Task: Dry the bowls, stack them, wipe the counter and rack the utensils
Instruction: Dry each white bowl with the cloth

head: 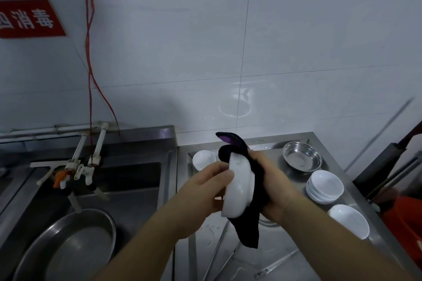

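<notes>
Left hand (209, 186), centre of frame, fingers curled round the rim and outer wall of a white bowl (238, 187) held on edge, its opening turned toward the right hand, foot facing left. Right hand (272, 180) is just beside it on the bowl's right, wrapped in a dark cloth (247, 219) and pressed into the bowl's inside; cloth bunches above the bowl and its tail hangs down below both hands. So bowl sits between the two hands, both touching it, held up over the counter (294, 264) w/ its rim running roughly top to bottom of frame. Judging from this, it's the drying step, and the next move prob. carries the bowl to the right and down to the stack of white bowls (325, 186) at right of frame, nearer the right hand than the left. Below that stack, lower right, a single white bowl (349, 220) stands apart; above it, a steel bowl (301, 155). Another white bowl (204, 159) sits behind the left hand, upper centre of the counter; can't tell if dried. Long metal utensils (219, 251) lie on the wet counter under the hands, bottom centre, not yet racked. Sink (127, 189) w/ a big steel basin (68, 246) fills lower left, taps (86, 166) above it. The hanging cloth tail could brush the stack on the way over.
</notes>
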Tool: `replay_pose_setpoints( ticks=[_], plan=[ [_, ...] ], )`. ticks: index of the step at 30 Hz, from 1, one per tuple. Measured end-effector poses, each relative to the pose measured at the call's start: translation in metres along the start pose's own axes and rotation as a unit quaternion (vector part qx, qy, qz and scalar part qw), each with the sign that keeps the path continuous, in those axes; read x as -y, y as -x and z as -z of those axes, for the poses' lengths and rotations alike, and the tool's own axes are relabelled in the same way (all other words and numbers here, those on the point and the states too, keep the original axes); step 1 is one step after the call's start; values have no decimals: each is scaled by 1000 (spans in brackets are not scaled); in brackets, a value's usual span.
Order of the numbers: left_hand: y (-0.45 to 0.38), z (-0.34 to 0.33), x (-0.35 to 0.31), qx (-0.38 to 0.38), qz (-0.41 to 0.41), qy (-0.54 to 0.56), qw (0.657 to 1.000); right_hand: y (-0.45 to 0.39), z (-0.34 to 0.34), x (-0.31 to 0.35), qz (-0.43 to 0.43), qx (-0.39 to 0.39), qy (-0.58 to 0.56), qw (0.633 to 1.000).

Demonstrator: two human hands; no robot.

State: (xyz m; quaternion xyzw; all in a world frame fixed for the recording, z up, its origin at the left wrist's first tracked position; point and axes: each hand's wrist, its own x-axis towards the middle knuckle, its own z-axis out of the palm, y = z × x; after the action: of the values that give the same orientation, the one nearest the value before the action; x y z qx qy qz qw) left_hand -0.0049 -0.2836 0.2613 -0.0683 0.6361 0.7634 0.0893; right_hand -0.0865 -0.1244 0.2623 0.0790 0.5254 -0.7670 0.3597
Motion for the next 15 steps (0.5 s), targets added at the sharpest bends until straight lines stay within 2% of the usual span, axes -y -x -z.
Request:
replay_pose_setpoints(
  ticks=[3,6,11,15],
  plan=[
    [-1,-6,-2,-53,-7,-33,998,0,-6,3,59,-2,41,997],
    [3,-3,-3,-17,-37,-22,999,4,-7,9,103,-1,46,994],
    [11,-11,4,18,-113,8,993,10,0,19,17,20,-31,999],
    [3,-9,-11,45,-95,-28,994,10,2,18,-14,10,-73,997]
  ],
)
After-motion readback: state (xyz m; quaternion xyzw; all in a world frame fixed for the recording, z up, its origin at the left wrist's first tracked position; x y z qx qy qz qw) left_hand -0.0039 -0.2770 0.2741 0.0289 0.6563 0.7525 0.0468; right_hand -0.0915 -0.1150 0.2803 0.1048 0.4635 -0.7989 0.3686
